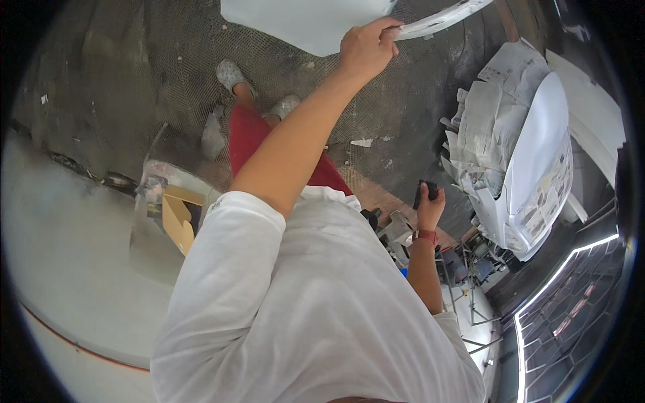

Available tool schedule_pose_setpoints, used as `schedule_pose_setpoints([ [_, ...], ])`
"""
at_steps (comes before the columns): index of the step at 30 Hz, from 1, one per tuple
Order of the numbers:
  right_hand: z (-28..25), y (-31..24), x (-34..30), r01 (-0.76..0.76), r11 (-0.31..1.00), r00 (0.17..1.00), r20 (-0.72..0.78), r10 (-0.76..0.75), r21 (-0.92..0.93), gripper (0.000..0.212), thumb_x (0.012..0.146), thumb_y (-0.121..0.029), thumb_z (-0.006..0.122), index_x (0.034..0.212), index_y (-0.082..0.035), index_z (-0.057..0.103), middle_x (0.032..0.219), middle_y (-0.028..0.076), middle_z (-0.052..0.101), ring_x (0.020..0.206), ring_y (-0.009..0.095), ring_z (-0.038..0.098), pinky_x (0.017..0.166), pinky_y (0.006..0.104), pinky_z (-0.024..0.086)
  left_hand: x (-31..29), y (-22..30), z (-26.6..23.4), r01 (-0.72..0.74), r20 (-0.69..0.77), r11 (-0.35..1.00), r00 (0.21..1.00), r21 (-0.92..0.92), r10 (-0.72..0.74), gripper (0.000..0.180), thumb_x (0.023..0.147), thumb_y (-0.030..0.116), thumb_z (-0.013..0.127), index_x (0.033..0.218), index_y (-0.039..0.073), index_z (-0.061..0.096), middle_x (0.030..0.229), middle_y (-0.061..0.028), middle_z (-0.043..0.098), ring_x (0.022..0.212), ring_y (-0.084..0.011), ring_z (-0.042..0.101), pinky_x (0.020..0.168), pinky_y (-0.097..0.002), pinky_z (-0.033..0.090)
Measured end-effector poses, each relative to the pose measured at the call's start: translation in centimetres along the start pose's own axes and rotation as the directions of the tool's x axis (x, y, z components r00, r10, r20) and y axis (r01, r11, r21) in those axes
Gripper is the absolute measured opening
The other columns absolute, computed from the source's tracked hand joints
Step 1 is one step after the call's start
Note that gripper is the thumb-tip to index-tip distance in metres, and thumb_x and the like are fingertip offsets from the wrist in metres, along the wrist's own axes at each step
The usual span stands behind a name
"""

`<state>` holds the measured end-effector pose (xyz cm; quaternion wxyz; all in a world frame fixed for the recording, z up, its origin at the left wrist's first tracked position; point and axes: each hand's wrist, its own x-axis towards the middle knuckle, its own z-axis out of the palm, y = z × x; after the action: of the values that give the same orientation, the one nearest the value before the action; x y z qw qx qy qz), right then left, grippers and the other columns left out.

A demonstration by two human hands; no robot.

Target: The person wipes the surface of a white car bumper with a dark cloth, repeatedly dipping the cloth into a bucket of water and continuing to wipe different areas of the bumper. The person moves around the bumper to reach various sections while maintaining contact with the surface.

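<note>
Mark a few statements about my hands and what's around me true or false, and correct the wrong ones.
1. The left hand grips a white curved piece. True.
2. The right hand is empty. False: the right hand holds a small black object.
3. A red band is on the right wrist. True.
4. The tan box is to the person's right. False: the tan box is to the left.

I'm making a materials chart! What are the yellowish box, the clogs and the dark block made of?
The box looks like matte cardboard: thin, folded flaps. The clogs look like moulded foam or rubber, dull and rounded. The dark block seems matte, perhaps foam or rubber; it's too small to tell.
</note>
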<state>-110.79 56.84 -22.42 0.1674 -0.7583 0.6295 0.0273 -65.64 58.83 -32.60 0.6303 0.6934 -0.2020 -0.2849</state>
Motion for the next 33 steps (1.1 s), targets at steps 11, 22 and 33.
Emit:
schedule_pose_setpoints([
  [11,2.7,-7.2,3.0,0.25,0.958,0.968,-0.009,-0.251,0.141,0.032,0.098,-0.024,0.082,0.104,0.002,0.064,0.086,0.017,0.071,0.075,0.026,0.068,0.072,0.0383,0.054,-1.3,-2.8,1.7,-0.175,-0.188,0.949,0.955,0.264,0.229,0.037,0.105,0.032,0.07,0.142,0.028,0.074,0.078,0.0014,0.081,0.067,-0.0185,0.077,0.067,-0.0379,0.061],
  [22,3.4,1.0,1.3,0.063,0.993,0.997,0.048,-0.069,0.103,0.028,0.097,-0.021,0.08,0.102,0.002,0.064,0.088,0.022,0.069,0.08,0.033,0.069,0.075,0.0405,0.054,-3.1,-0.1,1.9,0.014,0.026,0.898,0.999,0.439,-0.029,0.065,0.106,0.041,0.067,0.167,0.029,0.047,0.098,-0.0023,0.081,0.085,-0.0238,0.078,0.08,-0.0398,0.06],
  [33,4.8,-16.5,9.2,0.201,0.784,0.979,-0.142,-0.145,0.587,0.042,0.094,-0.027,0.083,0.115,0.003,0.065,0.102,0.018,0.073,0.088,0.031,0.069,0.083,0.0406,0.055,5.1,10.0,-5.7,-0.458,0.069,0.726,0.865,0.513,0.497,0.056,0.102,0.032,0.078,0.154,0.02,0.063,0.12,-0.0045,0.074,0.1,-0.0214,0.068,0.09,-0.0405,0.056],
])
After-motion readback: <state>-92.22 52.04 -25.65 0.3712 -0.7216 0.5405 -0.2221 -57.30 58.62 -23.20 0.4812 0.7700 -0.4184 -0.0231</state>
